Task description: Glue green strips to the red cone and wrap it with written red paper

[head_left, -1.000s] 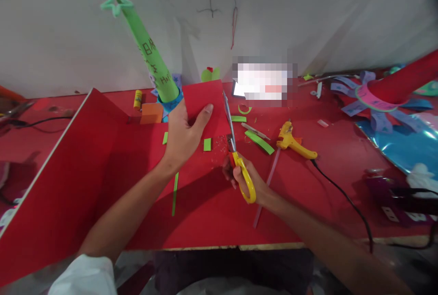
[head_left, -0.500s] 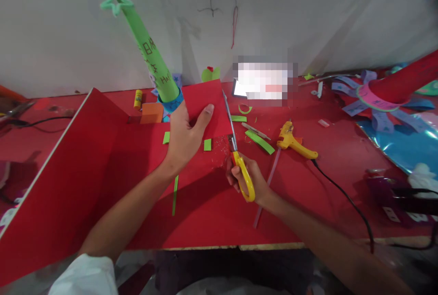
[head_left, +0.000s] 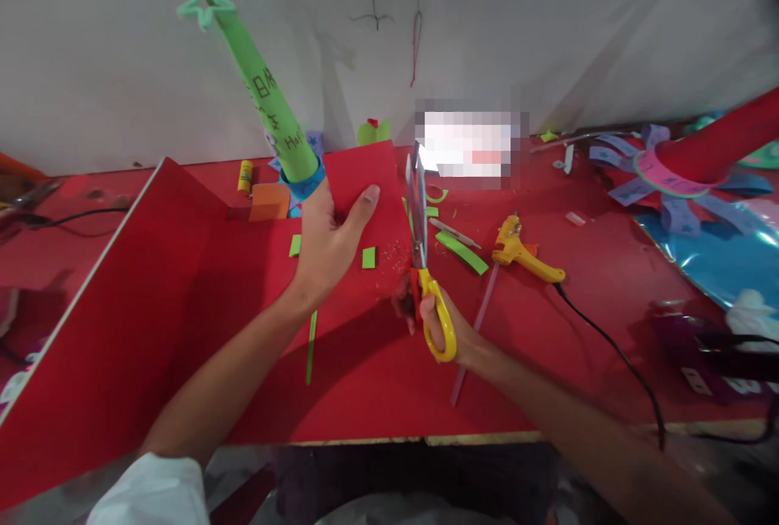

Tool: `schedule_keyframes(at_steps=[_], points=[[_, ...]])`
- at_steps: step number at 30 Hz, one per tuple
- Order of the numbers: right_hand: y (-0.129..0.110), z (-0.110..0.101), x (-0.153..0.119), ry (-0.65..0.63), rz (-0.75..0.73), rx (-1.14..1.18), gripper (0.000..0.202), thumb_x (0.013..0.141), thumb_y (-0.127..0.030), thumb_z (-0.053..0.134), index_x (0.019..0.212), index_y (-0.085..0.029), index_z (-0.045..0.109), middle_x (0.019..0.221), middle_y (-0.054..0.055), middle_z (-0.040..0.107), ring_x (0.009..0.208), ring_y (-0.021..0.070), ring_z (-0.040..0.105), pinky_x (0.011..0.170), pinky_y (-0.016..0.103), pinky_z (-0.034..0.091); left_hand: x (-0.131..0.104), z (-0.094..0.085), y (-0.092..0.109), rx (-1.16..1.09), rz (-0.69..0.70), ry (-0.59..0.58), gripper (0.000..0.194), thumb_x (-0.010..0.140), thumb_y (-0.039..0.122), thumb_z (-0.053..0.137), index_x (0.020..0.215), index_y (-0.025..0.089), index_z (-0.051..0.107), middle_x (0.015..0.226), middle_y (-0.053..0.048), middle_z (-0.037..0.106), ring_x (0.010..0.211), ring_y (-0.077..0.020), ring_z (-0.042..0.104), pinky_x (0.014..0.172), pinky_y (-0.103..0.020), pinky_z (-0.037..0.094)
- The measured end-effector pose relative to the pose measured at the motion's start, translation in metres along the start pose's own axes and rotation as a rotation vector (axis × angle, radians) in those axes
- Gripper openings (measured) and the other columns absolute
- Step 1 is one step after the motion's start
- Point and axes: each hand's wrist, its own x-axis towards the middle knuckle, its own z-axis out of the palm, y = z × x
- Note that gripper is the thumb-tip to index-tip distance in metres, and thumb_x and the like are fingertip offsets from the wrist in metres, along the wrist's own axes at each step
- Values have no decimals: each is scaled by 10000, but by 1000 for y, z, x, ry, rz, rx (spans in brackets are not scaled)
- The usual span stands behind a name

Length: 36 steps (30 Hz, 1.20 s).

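Observation:
My left hand [head_left: 334,237] pinches a red card [head_left: 365,176] between thumb and fingers, holding it up over the red table. To its right my right hand [head_left: 435,318] grips scissors [head_left: 445,330] with yellow and red handles. Their blades point away from me, slightly parted, close by the card's right edge. Just behind my left hand a green paper cone [head_left: 268,103] with writing, a blue band and a pale green star on top leans to the left. Small green paper pieces [head_left: 368,257] lie below the card.
A yellow glue gun [head_left: 517,251] with a black cord lies right of the scissors, near a pen [head_left: 454,234] and a green strip [head_left: 462,253]. A large red board [head_left: 122,306] stands at left. A glue stick [head_left: 245,177] and orange paper [head_left: 271,201] are behind it.
The scissors have shifted slightly right, off the card's edge, and their blades have parted. My left hand and the card have hardly moved.

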Motion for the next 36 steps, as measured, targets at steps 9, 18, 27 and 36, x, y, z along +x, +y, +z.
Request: schedule_keyframes(at_steps=[9, 18, 27, 36], points=[[-2, 0, -1, -36, 7, -49, 645, 882, -862, 440, 972, -228, 521, 766, -22, 512, 589, 108, 432, 481, 230, 377, 7, -6, -7, -58, -34, 30, 367, 921, 583, 677, 1078, 252, 662, 1057, -59, 744, 1014, -246, 732, 896, -416, 630], [-14, 0, 0, -35, 111, -25, 684, 812, -893, 515, 932, -220, 525, 658, -52, 496, 509, 88, 393, 447, 229, 330, 13, -13, -8, -15, -13, 87, 419, 929, 652, 623, 1115, 277, 647, 1065, -59, 734, 1077, -261, 720, 903, -439, 638], [-16, 1, -2, -59, 96, -74, 710, 789, -915, 513, 895, -213, 530, 687, -40, 498, 538, 88, 408, 453, 225, 366, 18, -20, -10, 13, 25, 170, 413, 905, 671, 644, 1045, 282, 648, 1050, -49, 714, 1042, -258, 707, 883, -456, 628], [-18, 0, -3, -89, 113, -92, 678, 802, -892, 535, 893, -220, 528, 688, -41, 486, 548, 93, 402, 465, 227, 359, 19, -19, -7, 2, 21, 238, 396, 878, 663, 687, 977, 282, 645, 983, -30, 701, 996, -241, 692, 888, -440, 614]])
